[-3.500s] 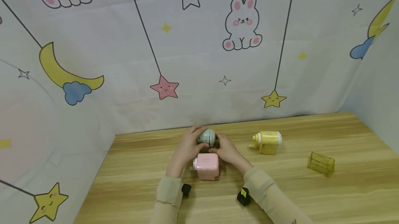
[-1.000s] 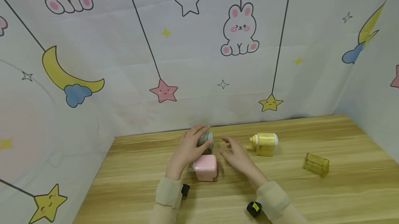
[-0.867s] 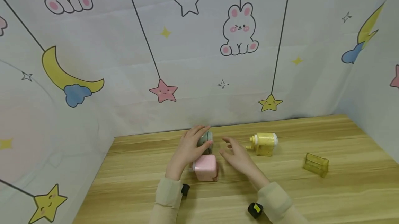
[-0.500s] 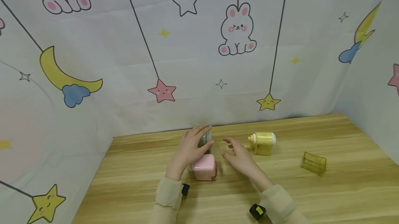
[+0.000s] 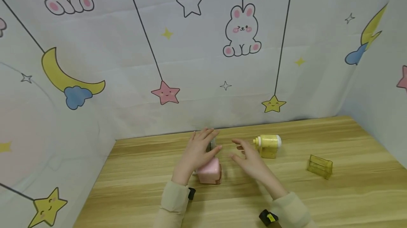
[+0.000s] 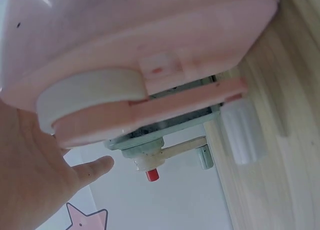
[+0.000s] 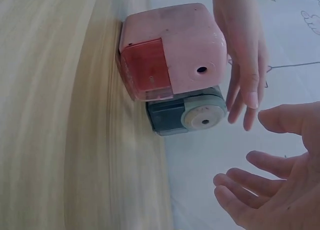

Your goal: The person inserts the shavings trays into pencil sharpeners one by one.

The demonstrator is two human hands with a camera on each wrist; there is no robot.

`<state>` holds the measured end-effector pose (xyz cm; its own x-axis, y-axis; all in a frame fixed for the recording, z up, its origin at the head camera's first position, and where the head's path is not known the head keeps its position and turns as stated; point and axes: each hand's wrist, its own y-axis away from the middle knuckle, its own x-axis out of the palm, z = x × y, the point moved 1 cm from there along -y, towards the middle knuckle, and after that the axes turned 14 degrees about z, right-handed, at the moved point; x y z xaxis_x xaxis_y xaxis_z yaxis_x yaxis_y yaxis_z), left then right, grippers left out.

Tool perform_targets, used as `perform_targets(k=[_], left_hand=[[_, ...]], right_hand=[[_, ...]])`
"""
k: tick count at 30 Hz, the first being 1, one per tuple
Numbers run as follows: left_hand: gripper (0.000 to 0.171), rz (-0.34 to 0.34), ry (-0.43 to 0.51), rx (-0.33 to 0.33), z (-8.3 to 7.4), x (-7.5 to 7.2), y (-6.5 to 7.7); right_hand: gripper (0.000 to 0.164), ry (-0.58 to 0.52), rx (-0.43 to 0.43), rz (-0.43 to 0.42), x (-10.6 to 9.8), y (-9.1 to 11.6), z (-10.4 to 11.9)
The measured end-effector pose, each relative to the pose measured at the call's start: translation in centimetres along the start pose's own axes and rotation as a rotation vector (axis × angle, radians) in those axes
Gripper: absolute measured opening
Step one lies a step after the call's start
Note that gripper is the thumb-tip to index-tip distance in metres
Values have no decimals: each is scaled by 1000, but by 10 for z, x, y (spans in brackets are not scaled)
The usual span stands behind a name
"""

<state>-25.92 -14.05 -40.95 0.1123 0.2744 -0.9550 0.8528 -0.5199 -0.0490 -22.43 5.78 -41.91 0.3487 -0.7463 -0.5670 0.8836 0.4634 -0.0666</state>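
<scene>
Head view, starting nearest: wearing a black wrist camera [image 5: 266, 217] by each cuff and holding both forearms out over the wooden table [image 5: 143, 185]. Next, finding the pink sharpener [image 5: 208, 175] standing upright just in front of the green sharpener [image 7: 187, 116]; touching or barely apart, hard to tell. Pointing red drawer [image 7: 147, 67] toward the right, pink crank [image 6: 187, 100] toward the left. Off to the right, well apart, seeing a see-through yellow bin [image 5: 320, 166] resting on the wood.

Beyond the pink top, hovering with the left hand [image 5: 198, 152] about the green sharpener, spreading thumb away from fingers, pinching nothing; brushing the green top or not, impossible to tell. Facing across with the right hand [image 5: 249, 157], parting loosely bent fingers, gripping nothing.

For working well, probably wanting light, even fingertips on both ends of the green body, avoiding green crank [image 6: 182, 148], likely being quick to swing. Probably needing care with the left palm too, risking a knock to the pink sharpener below.

Farthest, seeing the yellow sharpener [image 5: 268, 146] standing near the right hand, then a printed backdrop [image 5: 203, 62] hanging behind.
</scene>
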Motion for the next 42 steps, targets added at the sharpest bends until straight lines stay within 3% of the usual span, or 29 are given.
perform_targets(k=[10,24,42], left_hand=[[58,2,-14,23,-4,0,0],[60,-2,-24,72,-16,0,-1],[62,-7,-20,95,-25,4,-7]], right_hand=[[50,1,-71,-18,-9,15,0],[50,-27,-32,-31,-22,35,-1],[40,58,-44,-91,-44,49,1]])
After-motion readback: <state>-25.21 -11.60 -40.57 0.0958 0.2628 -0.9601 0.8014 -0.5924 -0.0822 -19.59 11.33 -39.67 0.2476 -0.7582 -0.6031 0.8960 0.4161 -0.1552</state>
